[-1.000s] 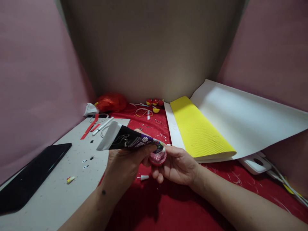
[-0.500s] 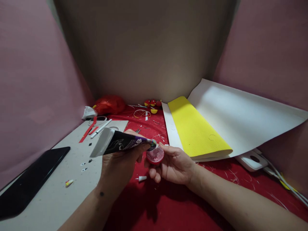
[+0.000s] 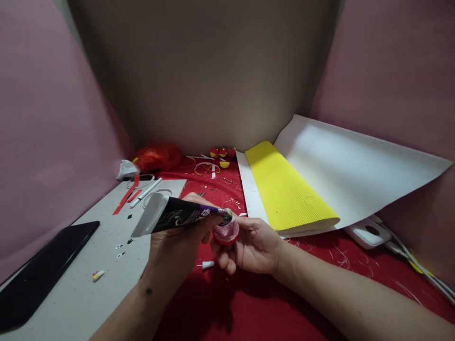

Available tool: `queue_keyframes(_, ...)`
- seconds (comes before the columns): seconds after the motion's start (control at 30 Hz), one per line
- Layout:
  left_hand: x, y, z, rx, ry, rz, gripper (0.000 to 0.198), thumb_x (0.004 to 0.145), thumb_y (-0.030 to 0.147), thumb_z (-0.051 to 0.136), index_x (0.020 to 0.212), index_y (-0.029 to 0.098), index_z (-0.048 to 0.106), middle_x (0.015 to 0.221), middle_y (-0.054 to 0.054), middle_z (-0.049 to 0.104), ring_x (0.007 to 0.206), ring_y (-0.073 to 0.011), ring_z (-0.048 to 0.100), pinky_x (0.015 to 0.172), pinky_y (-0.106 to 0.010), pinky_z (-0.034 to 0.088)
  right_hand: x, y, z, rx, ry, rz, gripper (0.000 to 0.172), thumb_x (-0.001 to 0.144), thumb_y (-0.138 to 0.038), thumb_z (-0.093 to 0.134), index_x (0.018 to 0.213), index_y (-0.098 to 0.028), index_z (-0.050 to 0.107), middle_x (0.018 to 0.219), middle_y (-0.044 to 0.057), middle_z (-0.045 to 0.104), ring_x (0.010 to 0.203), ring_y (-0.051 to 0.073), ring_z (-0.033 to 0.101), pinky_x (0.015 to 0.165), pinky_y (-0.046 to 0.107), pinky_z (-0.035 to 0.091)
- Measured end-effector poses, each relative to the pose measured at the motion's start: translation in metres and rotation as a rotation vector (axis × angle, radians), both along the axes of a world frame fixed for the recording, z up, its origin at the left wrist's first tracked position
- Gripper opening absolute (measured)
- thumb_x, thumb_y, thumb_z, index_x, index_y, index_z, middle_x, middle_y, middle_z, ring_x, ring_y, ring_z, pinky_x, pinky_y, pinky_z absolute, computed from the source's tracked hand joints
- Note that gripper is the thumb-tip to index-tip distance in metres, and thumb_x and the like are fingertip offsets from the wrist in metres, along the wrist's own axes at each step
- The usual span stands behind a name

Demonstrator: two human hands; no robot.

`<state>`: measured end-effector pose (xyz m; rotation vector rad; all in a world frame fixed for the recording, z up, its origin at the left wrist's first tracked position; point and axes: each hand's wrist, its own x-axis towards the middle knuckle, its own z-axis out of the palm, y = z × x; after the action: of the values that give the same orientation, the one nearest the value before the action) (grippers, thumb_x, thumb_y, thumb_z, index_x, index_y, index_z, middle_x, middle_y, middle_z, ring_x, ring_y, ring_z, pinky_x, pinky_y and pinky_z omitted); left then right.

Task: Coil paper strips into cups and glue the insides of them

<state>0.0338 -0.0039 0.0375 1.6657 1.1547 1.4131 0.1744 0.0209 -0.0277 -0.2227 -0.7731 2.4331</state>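
Note:
My left hand [image 3: 185, 237] is wrapped round a black and purple glue tube [image 3: 192, 211] with a flat pale end. The tube's nozzle points right and down at the rim of a small red cup-shaped piece [image 3: 226, 234]. That piece is hollow, with a ridged, pinkish inside facing me. My right hand [image 3: 254, 244] holds it between thumb and fingers, palm turned up. Below the hands a small white cap with a thin pin [image 3: 208, 265] lies on the red cloth [image 3: 213, 308].
On the left, a grey board [image 3: 85, 303] carries a black phone-like slab [image 3: 50, 274], red strips [image 3: 126, 194] and a white pen [image 3: 145, 192]. A red plastic bag [image 3: 158, 156] and small red-yellow figures [image 3: 223, 152] sit behind. Yellow corrugated paper [image 3: 287, 189] lies on white sheets [image 3: 355, 166] at right.
The nozzle has shifted slightly along the rim of the red piece, which is tilted a little differently. The whole view has moved slightly. Both grips are unchanged.

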Motion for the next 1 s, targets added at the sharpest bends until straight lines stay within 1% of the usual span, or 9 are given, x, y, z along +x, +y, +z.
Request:
queue_keyframes(0.13, -0.0027, 0.0013, -0.0009, 0.047, 0.062, 0.061, 0.016, 0.071, 0.013, 0.061, 0.059, 0.021, 0.053, 0.049, 0.007, 0.046, 0.045, -0.0081, 0.042, 0.045, -0.022, 0.035, 0.0012, 0.0002, -0.001, -0.006, 0.001, 0.018, 0.059, 0.095, -0.036, 0.001, 0.094, -0.006, 0.052, 0.074, 0.013, 0.064, 0.064, 0.02, 0.066, 0.055, 0.028, 0.049)
queue_keyframes(0.2, -0.0038, 0.0014, -0.0017, 0.06, 0.072, 0.054, 0.016, 0.072, 0.014, 0.061, 0.059, 0.021, 0.053, 0.05, 0.007, 0.046, 0.045, -0.0083, 0.042, 0.046, -0.022, 0.035, 0.0012, 0.0004, -0.0018, -0.011, 0.019, 0.015, 0.06, 0.095, -0.036, 0.0, 0.092, -0.007, 0.052, 0.073, 0.012, 0.063, 0.065, 0.02, 0.066, 0.055, 0.028, 0.049)
queue_keyframes(0.33, -0.0022, -0.0004, -0.0014, 0.071, 0.025, 0.017, 0.014, 0.072, 0.014, 0.061, 0.061, 0.02, 0.054, 0.053, 0.006, 0.048, 0.046, -0.0083, 0.042, 0.046, -0.023, 0.035, 0.0003, 0.0006, -0.0023, -0.016, 0.027, 0.007, 0.061, 0.095, -0.036, -0.001, 0.091, -0.007, 0.052, 0.072, 0.01, 0.063, 0.065, 0.02, 0.067, 0.054, 0.029, 0.05)
queue_keyframes(0.47, -0.0001, -0.0016, 0.0001, 0.062, 0.069, 0.016, 0.013, 0.072, 0.014, 0.061, 0.062, 0.02, 0.055, 0.052, 0.006, 0.047, 0.046, -0.0084, 0.043, 0.047, -0.022, 0.036, 0.0, 0.0008, -0.0019, -0.007, 0.028, 0.009, 0.06, 0.095, -0.035, 0.001, 0.091, -0.006, 0.052, 0.071, 0.011, 0.062, 0.064, 0.02, 0.067, 0.054, 0.028, 0.05)
queue_keyframes(0.63, -0.0037, 0.0014, -0.0004, 0.076, 0.096, 0.067, 0.014, 0.071, 0.017, 0.062, 0.06, 0.021, 0.055, 0.052, 0.006, 0.046, 0.046, -0.009, 0.041, 0.048, -0.024, 0.036, 0.0002, 0.0011, -0.0031, -0.011, 0.031, -0.004, 0.058, 0.096, -0.036, 0.003, 0.089, -0.008, 0.052, 0.073, 0.012, 0.063, 0.065, 0.02, 0.067, 0.055, 0.028, 0.051)
queue_keyframes(0.77, -0.0042, 0.0014, -0.0002, 0.061, 0.101, 0.102, 0.014, 0.07, 0.017, 0.063, 0.06, 0.021, 0.054, 0.051, 0.007, 0.046, 0.045, -0.009, 0.042, 0.047, -0.023, 0.035, -0.0002, 0.0016, -0.0047, -0.015, 0.041, -0.017, 0.061, 0.095, -0.036, -0.001, 0.088, -0.008, 0.052, 0.073, 0.012, 0.063, 0.065, 0.02, 0.067, 0.054, 0.028, 0.051)
queue_keyframes(0.9, 0.0008, -0.0019, 0.0009, 0.072, 0.074, 0.058, 0.013, 0.067, 0.017, 0.066, 0.06, 0.02, 0.056, 0.054, 0.005, 0.05, 0.046, -0.0093, 0.045, 0.047, -0.023, 0.038, -0.0005, 0.0024, -0.0065, -0.008, 0.039, -0.014, 0.058, 0.096, -0.038, 0.003, 0.091, -0.007, 0.052, 0.074, 0.013, 0.063, 0.065, 0.019, 0.065, 0.054, 0.028, 0.05)
queue_keyframes(1.0, 0.0025, -0.0016, -0.0002, 0.073, 0.071, 0.038, 0.012, 0.068, 0.018, 0.065, 0.06, 0.02, 0.057, 0.054, 0.005, 0.051, 0.045, -0.0082, 0.045, 0.045, -0.022, 0.037, -0.0007, 0.0027, -0.0072, 0.001, 0.036, -0.016, 0.058, 0.096, -0.039, 0.004, 0.092, -0.006, 0.052, 0.073, 0.012, 0.063, 0.064, 0.019, 0.065, 0.054, 0.029, 0.05)
